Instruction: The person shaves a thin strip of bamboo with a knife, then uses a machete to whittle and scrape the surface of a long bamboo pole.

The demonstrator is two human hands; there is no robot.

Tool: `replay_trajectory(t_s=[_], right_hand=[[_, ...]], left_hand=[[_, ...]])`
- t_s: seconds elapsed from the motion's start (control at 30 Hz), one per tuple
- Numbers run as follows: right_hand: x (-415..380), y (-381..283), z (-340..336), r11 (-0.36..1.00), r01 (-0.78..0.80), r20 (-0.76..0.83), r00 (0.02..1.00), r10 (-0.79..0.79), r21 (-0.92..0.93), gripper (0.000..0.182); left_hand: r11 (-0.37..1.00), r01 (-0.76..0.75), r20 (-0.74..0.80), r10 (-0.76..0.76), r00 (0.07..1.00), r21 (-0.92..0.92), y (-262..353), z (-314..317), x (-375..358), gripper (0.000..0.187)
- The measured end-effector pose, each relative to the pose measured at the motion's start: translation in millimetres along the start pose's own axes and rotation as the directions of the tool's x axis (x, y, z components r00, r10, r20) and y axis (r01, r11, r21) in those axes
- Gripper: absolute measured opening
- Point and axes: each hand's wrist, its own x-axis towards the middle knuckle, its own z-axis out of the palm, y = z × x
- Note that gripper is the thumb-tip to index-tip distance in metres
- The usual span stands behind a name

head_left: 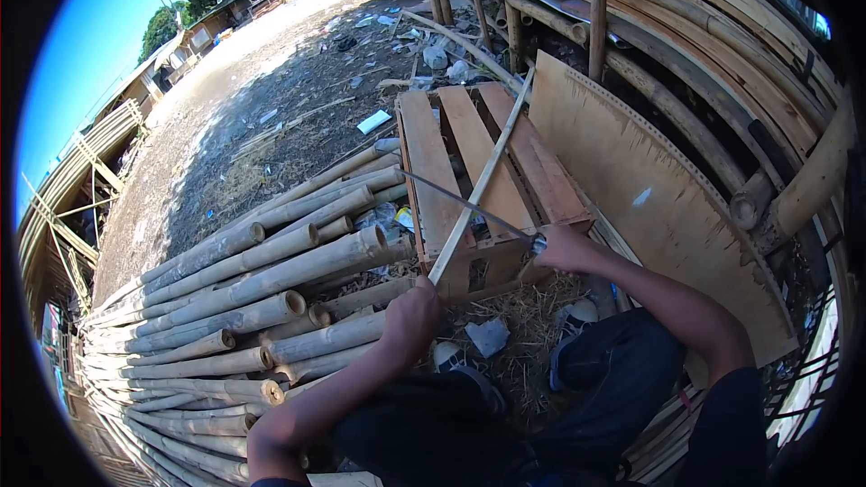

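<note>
My left hand point(411, 311) is closed around the near end of a long, pale bamboo strip point(490, 179). The strip slants up and away across a wooden crate point(424, 131) with a slatted top. In my right hand point(568, 250) is the handle of a long, thin-bladed knife point(451, 194), which points to the upper left. Its dark blade crosses the strip over the crate, at roughly the middle of the strip's length. Both hands are on the near side of the crate, above my bent knees.
Cut bamboo poles point(334, 251) lie piled on the left, their ends toward the crate. A curved plywood sheet point(649, 189) leans at the right, before stacked long bamboo point(722, 27). A pale broken chunk point(488, 337) rests between my shoes. Litter covers the dirt ground point(298, 126) beyond.
</note>
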Motion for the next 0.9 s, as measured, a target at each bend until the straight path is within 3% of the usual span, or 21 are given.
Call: replay_trajectory(t_s=[0.03,0.07,0.13,0.2,0.3,0.37,0.5,0.57,0.7,0.73,0.8,0.83,0.9], right_hand=[[-1,-1,8,0.983,0.084,0.003,0.996,-0.084,-0.164,0.025],[-2,-1,16,0.983,0.081,0.008,0.997,-0.081,-0.167,0.025],[-2,-5,31,0.914,0.292,0.084,0.956,-0.279,-0.282,0.025],[-1,-10,32,0.899,0.310,0.094,0.951,-0.296,-0.309,0.025],[15,-7,17,0.932,0.217,0.041,0.976,-0.214,-0.291,0.024],[27,0,5,0.993,0.045,-0.115,0.992,-0.057,-0.107,0.023],[14,-4,1,1.000,-0.030,-0.137,0.990,0.029,-0.002,0.022],[6,-3,15,0.951,0.177,-0.071,0.977,-0.200,-0.253,0.023],[-5,-12,31,0.876,0.314,0.049,0.946,-0.319,-0.366,0.026],[6,-3,27,0.878,0.319,0.056,0.946,-0.321,-0.358,0.026],[37,22,9,0.944,0.169,-0.154,0.963,-0.219,-0.285,0.024],[41,30,-1,0.942,0.175,-0.153,0.962,-0.225,-0.286,0.024],[44,37,-18,0.978,-0.019,-0.174,0.983,0.056,0.209,0.025]], left_hand=[[0.997,0.028,0.022,-0.030,0.999,0.076,3,0,1,0.009],[0.987,0.056,0.042,-0.063,0.997,0.153,5,0,1,0.010],[0.989,0.079,0.030,-0.083,0.996,0.129,7,2,-1,0.010],[0.988,0.104,0.012,-0.106,0.994,0.113,6,-1,-2,0.010],[0.995,0.080,-0.003,-0.080,0.997,0.060,3,-11,-6,0.010],[0.996,0.070,0.051,-0.073,0.996,0.050,5,-12,-7,0.010],[1.000,-0.021,-0.021,0.020,1.000,-0.012,-4,-2,-4,0.010],[0.998,0.046,-0.015,-0.046,0.999,-0.035,-6,6,-2,0.010],[0.999,0.047,0.017,-0.047,0.999,0.027,2,2,-7,0.010],[0.999,0.034,0.019,-0.035,0.999,0.009,6,-5,-11,0.010],[1.000,0.022,0.022,-0.022,1.000,0.001,7,-17,-16,0.010],[1.000,0.022,0.034,-0.021,0.999,-0.017,8,-22,-17,0.011],[1.000,0.011,0.035,-0.010,0.999,-0.029,4,-25,-12,0.012]])
